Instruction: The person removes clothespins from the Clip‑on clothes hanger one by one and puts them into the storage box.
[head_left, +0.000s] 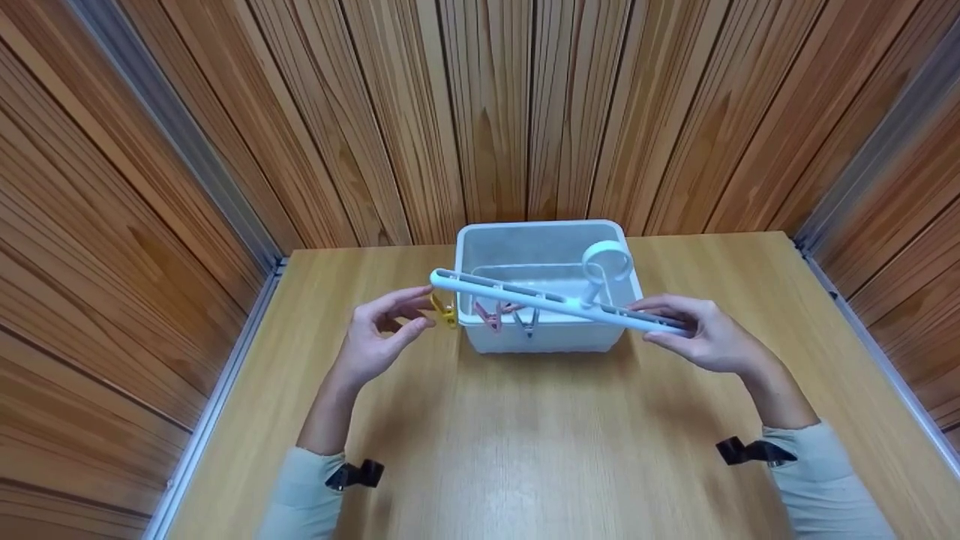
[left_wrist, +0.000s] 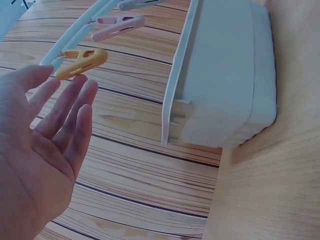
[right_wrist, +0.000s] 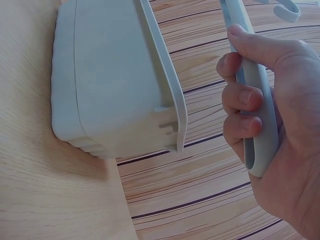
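Note:
A pale blue clip hanger [head_left: 517, 294] is held tilted over the near side of the bin, its left end higher. My right hand [head_left: 701, 334] grips its right end, with fingers curled round the bar [right_wrist: 257, 95]. Beside the left end is my left hand [head_left: 382, 330], its fingers loosely bent and the fingertips right at the bar's tip. A yellow clothespin [left_wrist: 82, 62] hangs from that end, close to those fingertips. Farther along hang a pink clothespin [head_left: 489, 316] and a grey one [head_left: 527, 322]. The round hook [head_left: 607, 260] stands up from the bar.
Behind and below the hanger, a light grey plastic bin [head_left: 540, 339] stands on the wooden table [head_left: 517, 435], near its back edge. Wood-plank walls [head_left: 495, 112] enclose the back and both sides. Metal rails [head_left: 214, 405] run along the side edges.

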